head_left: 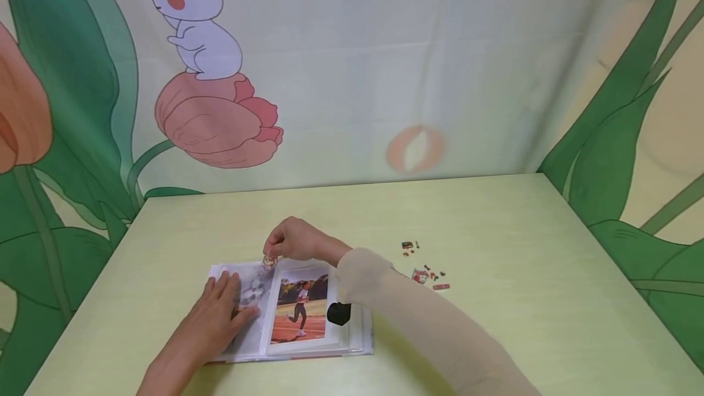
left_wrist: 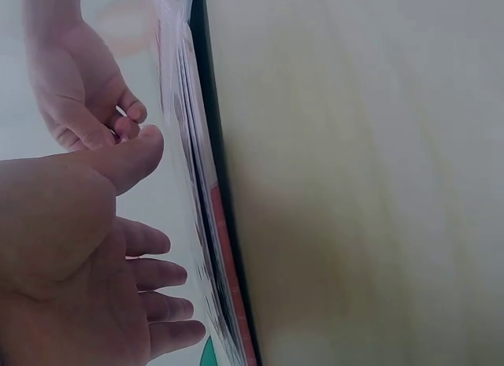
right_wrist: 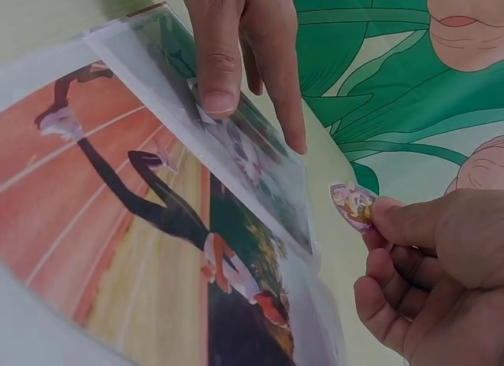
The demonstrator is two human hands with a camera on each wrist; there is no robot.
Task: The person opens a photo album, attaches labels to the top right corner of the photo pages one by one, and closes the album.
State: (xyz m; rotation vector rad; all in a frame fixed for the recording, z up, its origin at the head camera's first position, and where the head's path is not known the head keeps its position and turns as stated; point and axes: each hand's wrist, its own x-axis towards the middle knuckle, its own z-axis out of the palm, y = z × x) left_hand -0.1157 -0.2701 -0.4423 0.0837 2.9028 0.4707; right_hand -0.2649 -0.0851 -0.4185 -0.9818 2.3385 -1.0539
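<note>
A photo album (head_left: 360, 347) lies spread on the table, with a photo of a runner on a track (head_left: 301, 313) in its right page. My left hand (head_left: 217, 310) rests on the left page with its fingers straight and spread, thumb toward the middle fold. Between thumb and forefinger, my right hand (head_left: 294, 240) pinches a small cartoon sticker (right_wrist: 353, 206) over the top edge of the album near the fold. In the right wrist view the sticker's printed face shows, with the fingertips on one end of it. Under the left hand, a greyish picture (right_wrist: 248, 149) is partly hidden.
Right of the album lie several small loose stickers, among them a larger cartoon one (head_left: 420, 275), a red strip (head_left: 441, 286) and a dark rectangular one (head_left: 407, 245). A curtain (head_left: 352, 66) printed with a rabbit and flowers hangs behind the pale table (head_left: 522, 316).
</note>
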